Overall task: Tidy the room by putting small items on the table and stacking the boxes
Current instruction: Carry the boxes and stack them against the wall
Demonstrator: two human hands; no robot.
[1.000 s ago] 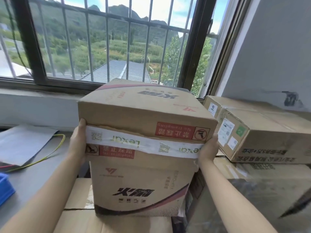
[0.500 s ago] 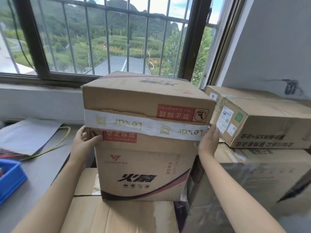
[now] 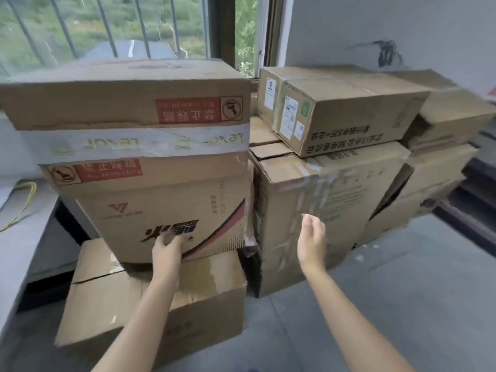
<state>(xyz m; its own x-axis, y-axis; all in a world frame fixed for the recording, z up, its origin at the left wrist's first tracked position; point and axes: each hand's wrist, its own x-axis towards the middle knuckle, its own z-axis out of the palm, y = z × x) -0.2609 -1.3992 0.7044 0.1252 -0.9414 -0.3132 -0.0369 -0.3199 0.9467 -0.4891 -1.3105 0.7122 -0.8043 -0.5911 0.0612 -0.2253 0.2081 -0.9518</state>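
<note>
Box [image 3: 128, 108] with white tape sits atop near carton [image 3: 214, 285]; left hand [image 3: 167, 249] touches its front, right hand [image 3: 311, 237] loosely curled, empty.

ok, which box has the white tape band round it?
The tall box atop the low carton, touched by the left hand. A white printed band wraps it; the other boxes show none.

Taped box [image 3: 161, 205]: white tape [image 3: 134, 143] "Lexar", inverted; red label [image 3: 108, 171] "No trampling"; black "火箭" print
</note>
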